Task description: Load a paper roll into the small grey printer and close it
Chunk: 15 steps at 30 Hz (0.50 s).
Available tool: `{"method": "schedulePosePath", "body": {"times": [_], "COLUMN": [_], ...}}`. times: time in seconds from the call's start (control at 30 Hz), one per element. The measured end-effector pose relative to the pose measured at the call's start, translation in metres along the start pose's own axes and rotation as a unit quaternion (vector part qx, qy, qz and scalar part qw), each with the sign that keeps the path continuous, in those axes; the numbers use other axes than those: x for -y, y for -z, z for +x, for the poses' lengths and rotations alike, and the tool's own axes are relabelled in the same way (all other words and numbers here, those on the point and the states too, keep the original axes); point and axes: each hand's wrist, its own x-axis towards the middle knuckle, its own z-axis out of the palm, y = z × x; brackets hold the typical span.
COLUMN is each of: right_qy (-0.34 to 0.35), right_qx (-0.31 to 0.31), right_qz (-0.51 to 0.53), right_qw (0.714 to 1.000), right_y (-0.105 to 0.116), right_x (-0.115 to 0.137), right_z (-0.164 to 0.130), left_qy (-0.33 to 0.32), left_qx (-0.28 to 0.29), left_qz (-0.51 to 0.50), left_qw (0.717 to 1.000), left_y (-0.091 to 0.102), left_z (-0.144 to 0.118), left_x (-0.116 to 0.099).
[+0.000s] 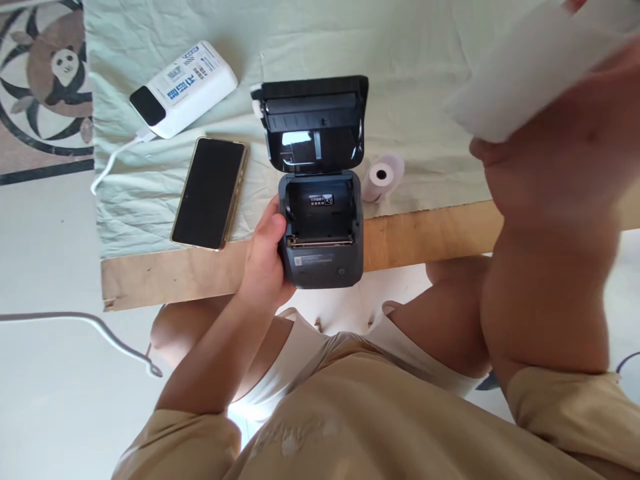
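Along the left flank of the dark printer [325,263], your left hand [265,260] is closed in a grip, its thumb against the upper side edge. The printer thus lies directly to the right of that hand, over the wooden front edge of the counter [425,237]; whether it also rests there cannot be told. Its single lid [315,127] stands tipped back, exposing one compartment [320,220], on whose inner wall one small printed label [321,200] is visible. Your right hand [545,143], raised at the far right and well apart from the printer, holds one pale sheet [525,73]; motion blur hides the exact finger placement. Just beside the printer's right side stands one paper roll [376,179], its dark core facing up and a loose end curling outward. To the left of your left hand lies one phone [210,193], screen dark. Beyond it, on the green cloth [425,80], lies one white device [187,87] with a dark end panel, one white cable [117,157] running from that end.
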Motion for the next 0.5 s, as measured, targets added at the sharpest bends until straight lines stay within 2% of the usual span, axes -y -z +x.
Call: {"method": "schedulePosePath", "body": {"times": [0.07, 0.13, 0.23, 0.37, 0.5], "right_qy": [-0.087, -0.113, -0.07, -0.061, -0.079], "right_qx": [-0.12, -0.1, -0.05, -0.045, -0.03], "right_qz": [0.141, 0.162, 0.064, -0.055, -0.098], "right_qw": [0.979, 0.975, 0.994, 0.996, 0.992], "right_y": [-0.016, -0.028, -0.028, -0.023, -0.022], "right_x": [-0.025, -0.037, -0.037, -0.041, -0.047], "right_z": [0.007, 0.006, -0.002, -0.003, -0.002], "left_qy": [0.019, 0.028, 0.033, 0.034, 0.028], "left_qx": [-0.013, -0.018, -0.01, 0.002, 0.015], "left_qz": [-0.002, -0.01, -0.02, -0.021, -0.033], "left_qw": [1.0, 0.999, 0.999, 0.999, 0.999], "left_y": [0.0, 0.0, 0.0, -0.002, -0.002], "left_z": [0.001, 0.003, 0.003, 0.003, 0.003], "left_x": [0.0, 0.0, 0.0, -0.002, -0.003]}}
